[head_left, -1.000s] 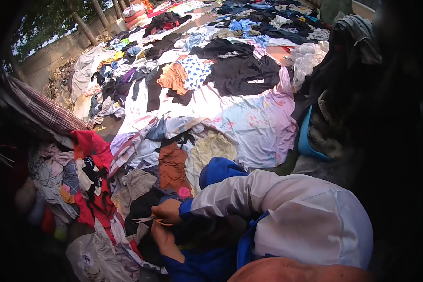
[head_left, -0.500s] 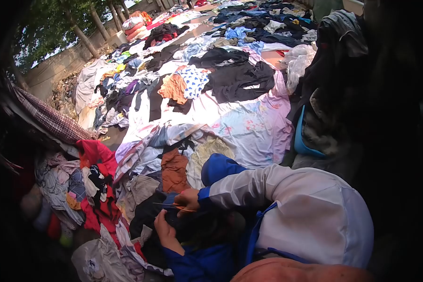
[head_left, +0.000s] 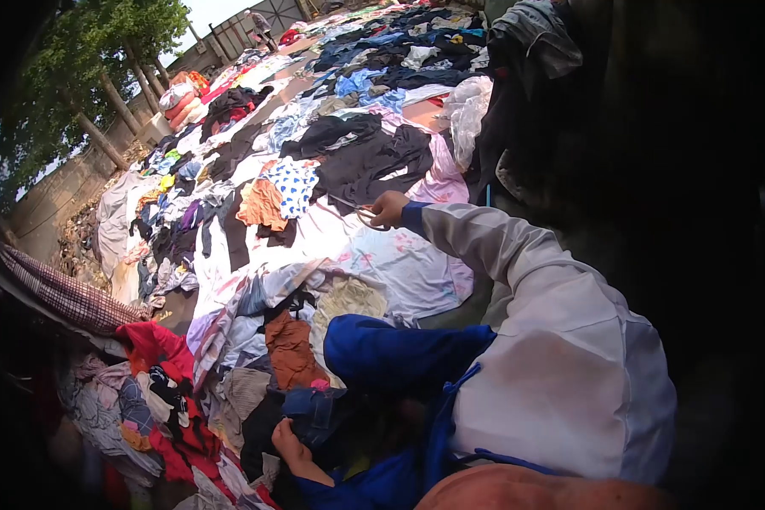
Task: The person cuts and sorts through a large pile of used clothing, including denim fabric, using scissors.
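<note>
My right hand (head_left: 389, 209) is raised and stretched forward above the spread clothes, its fingers closed round a pair of scissors (head_left: 366, 218) with orange handles. The blades point left, over a pale sheet. Low in the view, near my lap, my left hand (head_left: 291, 445) is closed at the edge of a blue denim garment (head_left: 311, 410), pinching it. A small pink patch shows at the top of the denim. Beside it lie a rust-brown cloth (head_left: 292, 350) and dark fabric (head_left: 262, 429).
A heap of red cloth (head_left: 163, 350) and mixed garments lies at left. Ahead, a floral sheet (head_left: 404, 268), black clothes (head_left: 374, 163) and a blue-spotted cloth (head_left: 292, 189) cover the ground. A clear plastic bag (head_left: 467, 119) is at right. Far off, a person (head_left: 262, 30) stands near a wall.
My right hand has swung up and forward with the scissors, away from my left hand. The left hand stays low by the denim. The view has tilted, showing a distant person.
</note>
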Tool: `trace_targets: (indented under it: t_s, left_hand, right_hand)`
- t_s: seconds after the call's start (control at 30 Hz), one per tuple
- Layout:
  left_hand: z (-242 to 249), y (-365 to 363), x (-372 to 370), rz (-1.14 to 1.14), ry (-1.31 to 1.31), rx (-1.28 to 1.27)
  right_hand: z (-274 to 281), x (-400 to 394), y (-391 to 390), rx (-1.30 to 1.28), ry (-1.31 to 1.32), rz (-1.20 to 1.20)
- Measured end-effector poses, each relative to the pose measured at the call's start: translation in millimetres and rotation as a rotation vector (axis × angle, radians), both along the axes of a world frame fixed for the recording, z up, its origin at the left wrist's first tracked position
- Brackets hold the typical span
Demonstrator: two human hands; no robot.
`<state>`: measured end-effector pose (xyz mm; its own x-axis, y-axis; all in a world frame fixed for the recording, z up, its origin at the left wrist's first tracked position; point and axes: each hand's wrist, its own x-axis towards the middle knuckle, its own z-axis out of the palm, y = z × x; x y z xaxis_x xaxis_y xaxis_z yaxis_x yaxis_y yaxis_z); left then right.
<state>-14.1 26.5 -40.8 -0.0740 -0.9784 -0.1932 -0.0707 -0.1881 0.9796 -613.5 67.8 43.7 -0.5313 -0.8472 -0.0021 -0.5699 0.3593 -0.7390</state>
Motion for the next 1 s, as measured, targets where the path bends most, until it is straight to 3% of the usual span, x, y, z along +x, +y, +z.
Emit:
trace_targets:
  t_s: [0.13, 0.17, 0.27, 0.43, 0.57, 0.6, 0.67, 0.7, 0.83, 0.93, 1.0]
  left_hand:
    - [7, -1, -10, 0.039, -0.019, 0.019]
    - [9, 0, -10, 0.038, -0.036, 0.026]
    - [-5, -6, -6, 0.025, -0.053, 0.015]
    - [4, 3, -15, 0.050, -0.014, 0.069]
    - [-14, -7, -4, 0.054, -0.044, 0.083]
    - [-12, -7, -6, 0.060, -0.047, 0.090]
    - [-11, -5, -6, 0.064, -0.068, 0.094]
    - [-11, -6, -5, 0.059, -0.084, 0.088]
    - [-26, -14, 5, 0.073, -0.063, 0.114]
    - [-16, -8, 0, 0.087, -0.109, 0.087]
    - [-15, -8, 1, 0.066, -0.154, 0.072]
  right_hand:
    - [-1, -128, 74, -0.170, 0.061, -0.399]
    - [20, -141, 102, -0.226, -0.070, -0.528]
    - [39, -224, 157, -0.384, 0.124, -0.838]
    - [85, -361, 241, -0.629, 0.417, -1.052]
    - [97, -426, 280, -0.801, 0.694, -1.125]
    - [104, -424, 300, -0.854, 0.904, -1.082]
    - [107, -427, 316, -0.394, 0.688, -1.328]
    - [103, -430, 308, -0.544, 0.644, -1.531]
    - [105, -422, 317, -0.910, 0.792, -1.272]
    - [113, -402, 312, -0.597, 0.659, -1.474]
    - [112, -396, 316, -0.681, 0.730, -1.382]
